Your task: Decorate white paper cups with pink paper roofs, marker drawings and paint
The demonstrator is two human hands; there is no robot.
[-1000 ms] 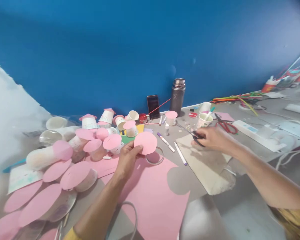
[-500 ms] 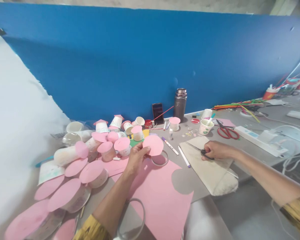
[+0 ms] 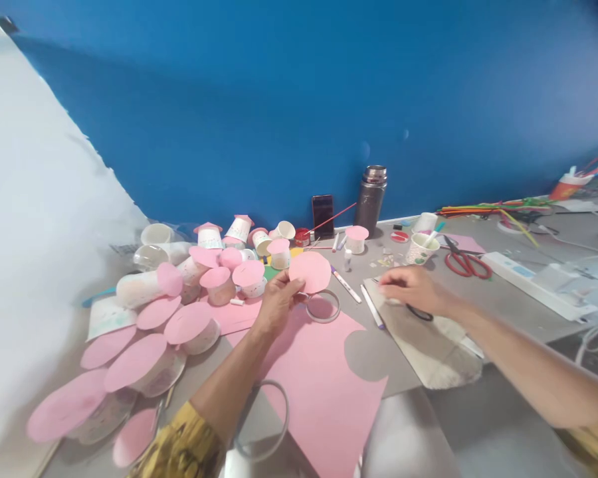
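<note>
My left hand (image 3: 278,300) pinches a round pink paper disc (image 3: 309,271) by its lower left edge, above a large pink sheet (image 3: 319,385) with round cut-outs. My right hand (image 3: 412,288), slightly blurred, lies over a beige cloth (image 3: 428,345) with its fingers stretched out to the left. Black-handled scissors (image 3: 420,313) rest on the cloth just under the wrist, their handles outside the fingers. A clear tape ring (image 3: 322,307) lies just below the disc. Two markers (image 3: 372,307) lie between the hands.
Several paper cups capped with pink discs (image 3: 219,282) crowd the left, with loose pink discs (image 3: 134,362) nearer me. A steel flask (image 3: 370,199), phone (image 3: 323,214), dotted cup (image 3: 422,247), red scissors (image 3: 466,264) and power strip (image 3: 528,282) stand behind and right.
My right hand slid left along the cloth and came off the black scissors, which stay on the cloth. The left hand kept hold of the pink disc. The view shifted slightly.
</note>
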